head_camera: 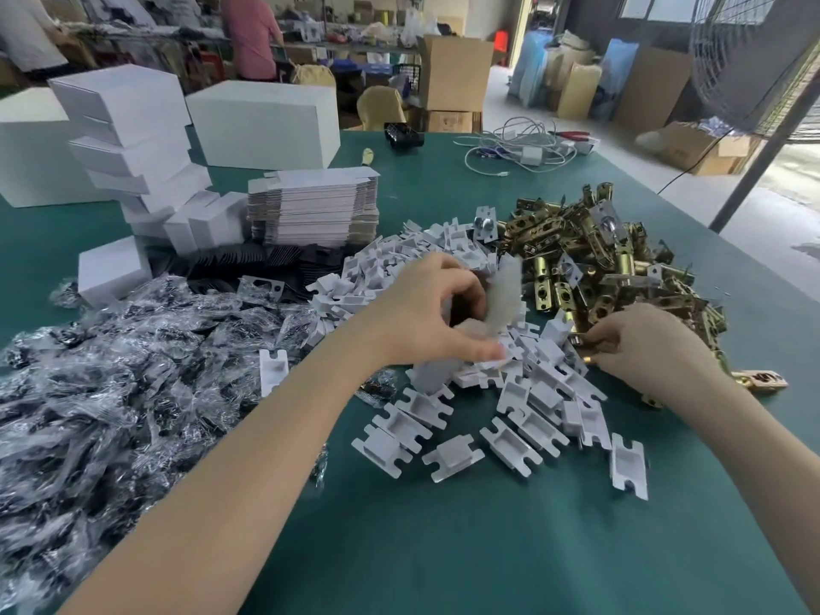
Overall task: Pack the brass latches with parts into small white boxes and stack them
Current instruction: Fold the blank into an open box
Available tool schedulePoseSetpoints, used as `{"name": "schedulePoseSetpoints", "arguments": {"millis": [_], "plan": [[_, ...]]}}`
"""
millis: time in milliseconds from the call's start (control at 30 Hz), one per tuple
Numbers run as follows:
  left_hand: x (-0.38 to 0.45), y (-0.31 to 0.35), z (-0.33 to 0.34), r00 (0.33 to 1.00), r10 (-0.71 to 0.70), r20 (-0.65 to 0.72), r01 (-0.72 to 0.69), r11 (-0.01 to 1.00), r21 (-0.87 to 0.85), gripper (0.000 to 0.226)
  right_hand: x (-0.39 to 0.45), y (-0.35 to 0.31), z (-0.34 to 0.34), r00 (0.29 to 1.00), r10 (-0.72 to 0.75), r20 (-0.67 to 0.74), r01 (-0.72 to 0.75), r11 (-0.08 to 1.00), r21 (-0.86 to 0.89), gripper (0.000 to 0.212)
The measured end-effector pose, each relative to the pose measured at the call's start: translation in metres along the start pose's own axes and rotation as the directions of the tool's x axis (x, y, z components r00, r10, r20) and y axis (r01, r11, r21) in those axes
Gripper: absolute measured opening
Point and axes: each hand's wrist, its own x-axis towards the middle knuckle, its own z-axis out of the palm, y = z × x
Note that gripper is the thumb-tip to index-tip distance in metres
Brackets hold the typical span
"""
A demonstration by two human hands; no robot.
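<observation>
Centrally, two hands work on a green table [443, 548]: the left hand [426, 312] grips a blurred white box [503, 299], the right hand [643, 348] pinches one latch [585, 341] from an uncountable brass pile [621, 268], fingertips partly hidden.

A tangle of white cables [519, 146] with a charger block lies on the green table covering [443, 548] at upper centre. Red-handled pliers [572, 135] rest just right of the cables. A small black crate [403, 136] sits to their left. Brown cardboard cartons [455, 75] stand on the floor beyond the table. A wire-guarded fan [750, 59] occupies the upper right corner.
</observation>
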Motion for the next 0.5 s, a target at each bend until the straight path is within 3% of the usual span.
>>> {"name": "schedulePoseSetpoints", "arguments": {"millis": [100, 267, 367, 500], "plan": [[0.001, -0.01, 0.008, 0.958, -0.049, -0.283, 0.015, 0.993, -0.121, 0.043, -0.004, 0.001, 0.005, 0.997, -0.072, -0.037, 0.062, 0.971, -0.229, 0.036], [-0.007, -0.025, 0.023, 0.812, -0.127, -0.57, 0.032, 0.984, -0.174, 0.041, -0.002, 0.01, 0.002, 0.989, -0.066, -0.136, 0.037, 0.977, -0.21, 0.026], [-0.011, -0.03, 0.028, 0.816, -0.133, -0.563, 0.057, 0.987, -0.15, 0.038, -0.003, 0.011, 0.001, 0.973, -0.098, -0.209, 0.044, 0.968, -0.246, 0.014], [-0.014, -0.034, 0.029, 0.9, -0.098, -0.426, 0.075, 0.995, -0.07, 0.044, -0.005, 0.015, -0.003, 0.973, -0.11, -0.201, 0.059, 0.968, -0.244, 0.015]]}}
